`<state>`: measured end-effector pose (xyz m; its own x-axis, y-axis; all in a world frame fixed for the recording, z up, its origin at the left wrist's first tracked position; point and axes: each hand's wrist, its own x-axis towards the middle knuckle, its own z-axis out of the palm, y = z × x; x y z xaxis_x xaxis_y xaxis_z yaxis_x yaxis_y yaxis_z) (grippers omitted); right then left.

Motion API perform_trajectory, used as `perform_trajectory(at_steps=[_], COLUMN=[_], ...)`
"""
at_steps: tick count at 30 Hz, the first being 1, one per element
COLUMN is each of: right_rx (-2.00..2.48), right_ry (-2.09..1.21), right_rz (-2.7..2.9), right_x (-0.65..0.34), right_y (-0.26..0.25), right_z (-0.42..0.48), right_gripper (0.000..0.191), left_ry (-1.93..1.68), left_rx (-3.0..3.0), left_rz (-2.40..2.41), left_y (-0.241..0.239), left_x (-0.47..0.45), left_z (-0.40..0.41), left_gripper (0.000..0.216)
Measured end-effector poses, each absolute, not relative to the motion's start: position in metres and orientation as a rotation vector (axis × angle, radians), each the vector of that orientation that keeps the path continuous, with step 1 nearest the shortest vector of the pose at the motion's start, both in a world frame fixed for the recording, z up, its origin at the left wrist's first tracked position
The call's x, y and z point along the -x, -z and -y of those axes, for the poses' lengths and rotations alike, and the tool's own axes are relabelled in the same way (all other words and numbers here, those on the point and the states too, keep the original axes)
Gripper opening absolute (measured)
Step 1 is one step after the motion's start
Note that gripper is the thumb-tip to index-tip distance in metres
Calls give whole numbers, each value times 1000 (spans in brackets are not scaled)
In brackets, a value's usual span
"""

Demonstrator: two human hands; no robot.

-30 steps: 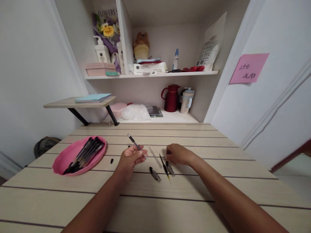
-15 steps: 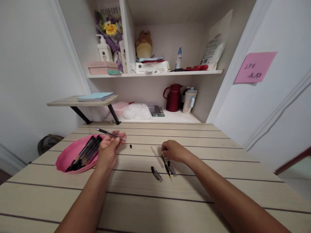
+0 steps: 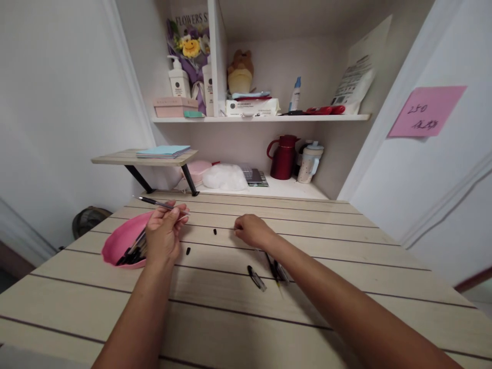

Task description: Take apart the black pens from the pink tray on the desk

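Observation:
My left hand (image 3: 167, 225) is closed on a pen (image 3: 159, 204) with a dark grip, its tip pointing left above the pink bowl's far edge. Several black pens (image 3: 134, 251) lie in the pink bowl (image 3: 113, 246), partly hidden by that hand. My right hand (image 3: 251, 230) is low over the table with its fingers pinched; anything between them is hidden. Left of it lies a small black plug (image 3: 214, 231), and a second small black piece (image 3: 188, 251) is nearer my left wrist. Beside my right forearm are a pen cap (image 3: 257, 278), another cap (image 3: 282, 273) and a dark pen part (image 3: 272, 266).
A small raised shelf (image 3: 115, 157) with blue paper stands at the table's back left. Behind the table, a cabinet holds a red jug (image 3: 283, 158), a pale cup (image 3: 309, 163) and a white plastic bag (image 3: 225, 177). A pink note (image 3: 427, 111) is on the right wall.
My right hand has moved left, away from the pen parts, toward the small black plug. My left hand has shifted slightly left with the pen, and the second black piece has come into view.

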<state>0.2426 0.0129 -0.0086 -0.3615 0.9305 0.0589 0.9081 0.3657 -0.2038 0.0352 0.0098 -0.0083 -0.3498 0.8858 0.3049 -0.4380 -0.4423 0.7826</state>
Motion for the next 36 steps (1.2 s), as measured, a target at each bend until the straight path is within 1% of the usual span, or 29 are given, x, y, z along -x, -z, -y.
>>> perform_trajectory(at_steps=[4, 9, 13, 17, 19, 23, 25, 29, 36], right_rx=[1504, 1386, 1375, 1434, 1422, 1271, 1184, 1064, 1030], right_ry=[-68, 9, 15, -8, -171, -922, -1110, -1270, -1333], right_rz=[2591, 2745, 2726, 2568, 2412, 1720, 1466, 1217, 1120], right_x=[-203, -180, -186, -211, -230, -269, -285, -304, -295], right_y=[18, 39, 46, 37, 31, 20, 17, 20, 36], right_z=[-27, -33, -32, -27, -23, -8, 1, 17, 28], right_gripper=[30, 22, 20, 22, 21, 20, 18, 17, 20], left_ry=[-1883, -1851, -1804, -1685, -1604, -1457, -1406, -1354, -1209], left_rx=[-932, -928, -946, -975, -982, -1010, -1030, -1025, -1042], left_rz=[-785, -825, -857, -876, -873, -864, -856, -852, -887], left_y=[13, 15, 18, 24, 28, 33, 35, 39, 44], left_x=[-39, -41, -45, -55, -62, -79, -86, -95, -111], left_z=[-11, -12, -12, -9, -6, 1, 4, 9, 18], left_gripper=[28, 31, 33, 35, 34, 33, 32, 30, 27])
